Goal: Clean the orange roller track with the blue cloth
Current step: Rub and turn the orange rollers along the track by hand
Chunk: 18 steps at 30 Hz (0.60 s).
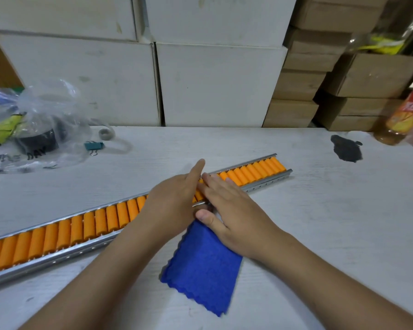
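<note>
We see the track [86, 225] lying slantwise across the white table [320, 210], its orange rollers running from the near left edge up toward the far right, set in a metal channel. Both hands meet over its middle. The left hand [174, 201] lies across the rollers with its fingers straight and together, pointing away from us. The right hand [227, 210] lies flat beside it, its fingers stretched over the rollers and the near rail, its thumb pressed down on the top edge of the cloth [203, 270]. The cloth (blue, with a scalloped edge) spreads from under that hand toward us on the table, just off the near rail; whether its upper end reaches onto the rollers we cannot tell, since the hands hide it. At far left sits a clear plastic bag [38, 125] with dark things inside, a green binder clip [94, 146] just beside it. A dark stain [346, 151] marks the table at far right, near a blurred bottle [401, 117]. White boxes [215, 84] and brown cartons [303, 86] stand stacked behind the table.
</note>
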Available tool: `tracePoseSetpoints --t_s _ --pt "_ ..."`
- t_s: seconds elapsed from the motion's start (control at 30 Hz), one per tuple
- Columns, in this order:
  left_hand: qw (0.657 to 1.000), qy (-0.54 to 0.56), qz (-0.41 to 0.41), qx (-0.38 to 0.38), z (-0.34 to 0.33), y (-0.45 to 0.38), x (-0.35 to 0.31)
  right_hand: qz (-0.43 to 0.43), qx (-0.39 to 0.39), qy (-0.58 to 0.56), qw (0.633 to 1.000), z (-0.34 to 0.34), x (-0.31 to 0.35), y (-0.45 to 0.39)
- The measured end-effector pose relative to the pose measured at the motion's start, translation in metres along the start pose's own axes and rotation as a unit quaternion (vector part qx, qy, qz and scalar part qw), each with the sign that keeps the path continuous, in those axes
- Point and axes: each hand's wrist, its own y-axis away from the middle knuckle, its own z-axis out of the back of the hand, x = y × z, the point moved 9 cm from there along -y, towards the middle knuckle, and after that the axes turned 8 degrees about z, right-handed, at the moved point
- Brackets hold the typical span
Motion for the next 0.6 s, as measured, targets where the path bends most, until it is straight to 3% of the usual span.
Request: tracePoseSetpoints --t_s 0.33,0.6 --pt "0.999 0.004 0.010 -0.031 0.003 0.002 0.002 -0.047 -0.023 0.061 0.997 0.014 -0.057 0.018" --pt "1.000 -0.009 0.014 -0.016 0.003 0.001 0.001 -0.165 -0.108 0.081 0.977 0.043 -0.142 0.050"
